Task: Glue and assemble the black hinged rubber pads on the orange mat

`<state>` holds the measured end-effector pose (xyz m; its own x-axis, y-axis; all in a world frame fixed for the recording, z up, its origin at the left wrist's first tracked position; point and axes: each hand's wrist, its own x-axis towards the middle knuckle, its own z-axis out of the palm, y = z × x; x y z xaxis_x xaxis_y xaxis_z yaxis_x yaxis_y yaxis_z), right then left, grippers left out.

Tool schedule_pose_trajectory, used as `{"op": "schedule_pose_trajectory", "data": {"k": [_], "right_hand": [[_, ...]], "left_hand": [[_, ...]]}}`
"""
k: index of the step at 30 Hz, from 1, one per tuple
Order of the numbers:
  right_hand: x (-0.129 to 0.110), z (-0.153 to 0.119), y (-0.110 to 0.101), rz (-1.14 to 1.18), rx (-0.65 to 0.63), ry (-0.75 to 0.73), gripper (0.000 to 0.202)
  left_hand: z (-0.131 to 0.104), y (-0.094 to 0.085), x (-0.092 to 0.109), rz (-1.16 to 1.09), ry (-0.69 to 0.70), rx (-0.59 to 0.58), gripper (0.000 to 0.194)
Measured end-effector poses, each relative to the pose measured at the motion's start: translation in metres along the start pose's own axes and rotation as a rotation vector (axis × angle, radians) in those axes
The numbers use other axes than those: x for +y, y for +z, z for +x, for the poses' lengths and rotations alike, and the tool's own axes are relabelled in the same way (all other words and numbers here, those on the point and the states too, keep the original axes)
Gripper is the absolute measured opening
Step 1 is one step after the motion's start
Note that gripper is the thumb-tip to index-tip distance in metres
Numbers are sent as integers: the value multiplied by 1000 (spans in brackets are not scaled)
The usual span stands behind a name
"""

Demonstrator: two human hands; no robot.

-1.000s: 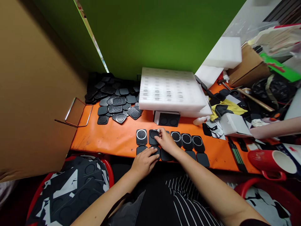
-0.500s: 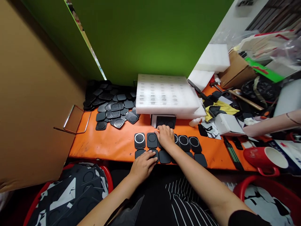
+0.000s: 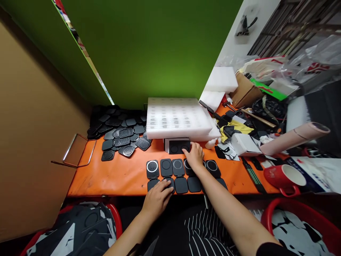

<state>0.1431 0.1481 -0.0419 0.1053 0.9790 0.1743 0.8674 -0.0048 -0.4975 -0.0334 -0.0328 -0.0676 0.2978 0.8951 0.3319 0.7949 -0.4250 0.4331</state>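
Note:
Hinged black folding pads lie opened out in a row along the table's front. The first pad (image 3: 152,168) shows a silver ring over a ribbed face; the second pad (image 3: 166,167) and third pad (image 3: 178,166) have plain dark faces with a faint circle. My left hand (image 3: 157,197) rests with fingers stretched over the lower flap of the second pad. Beyond the row, a black sheet (image 3: 177,147) with round outlines leans against the foam. My right hand (image 3: 195,156) has thumb and fingers at its right edge; its forearm partly covers pads on the right.
A white foam block (image 3: 176,133) stands behind the sheet. To its left is a heap of similar black pads (image 3: 122,137). On the right are a small white box (image 3: 245,144) and a red mug (image 3: 282,177). Red tubs of scraps (image 3: 115,217) flank my lap.
My right hand has moved from the third pad up to the black sheet, uncovering that pad's dark face. My left hand stays on the second pad's flap. The view has shifted.

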Motion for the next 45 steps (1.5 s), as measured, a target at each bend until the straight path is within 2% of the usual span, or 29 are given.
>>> {"op": "schedule_pose_trajectory", "data": {"k": [3,5,7,9,11,12,13,15,17,18,21,24,27,29,30,32,34,35,36,37,38,41,42,43,45], "right_hand": [[-2,1,-9,110,-18,2,18],[-5,-5,-17,307,-93,24,17],[-10,-19,-23,592,-204,60,21],[-17,-43,-26,864,-348,88,27],[-22,-71,-27,1001,-479,93,31],[-24,-84,-28,1000,-489,87,32],[-25,-94,-30,956,-441,64,34],[-25,-104,-38,771,-234,-53,37],[-24,-103,-51,537,-85,-277,35],[-24,-99,-57,437,-97,-410,31],[-26,-87,-73,309,-327,-726,23],[-27,-84,-80,368,-448,-817,22],[-23,-90,-82,443,-481,-828,21],[-16,-92,-84,462,-495,-774,20],[-11,-92,-85,459,-489,-702,20],[2,-87,-87,434,-408,-447,24],[14,-82,-89,403,-235,-138,30],[19,-81,-90,388,-140,-29,32],[23,-82,-91,374,-64,19,32],[24,-86,-92,365,-28,-3,30],[25,-91,-93,366,-44,-94,28],[19,-109,-94,449,-299,-528,23],[18,-113,-94,494,-361,-607,22],[17,-116,-94,529,-380,-613,21],[18,-114,-95,547,-364,-469,18]], "left_hand": [[0,-2,3,-45,-21,0,21],[4,-5,7,-128,-103,19,21],[13,-10,13,-296,-280,77,23],[26,-15,18,-573,-488,152,29],[40,-20,21,-874,-653,202,33],[45,-22,22,-969,-725,217,35],[49,-24,23,-1020,-780,222,36],[53,-29,23,-1020,-825,198,36],[53,-33,24,-968,-776,132,34],[52,-35,25,-937,-737,90,32],[50,-43,30,-806,-617,-19,26],[52,-54,39,-624,-493,-93,23],[53,-66,46,-438,-365,-145,25],[51,-73,47,-407,-274,-207,23],[50,-76,46,-418,-242,-246,22],[44,-82,42,-465,-237,-318,21],[39,-84,38,-550,-297,-359,23],[37,-83,37,-616,-323,-371,22],[36,-82,38,-693,-332,-381,21],[35,-79,39,-763,-325,-389,18],[35,-76,41,-813,-307,-391,16],[37,-65,50,-812,-258,-357,10],[38,-63,52,-795,-251,-343,10],[39,-61,54,-787,-247,-337,10],[41,-61,55,-801,-237,-355,11]]}}
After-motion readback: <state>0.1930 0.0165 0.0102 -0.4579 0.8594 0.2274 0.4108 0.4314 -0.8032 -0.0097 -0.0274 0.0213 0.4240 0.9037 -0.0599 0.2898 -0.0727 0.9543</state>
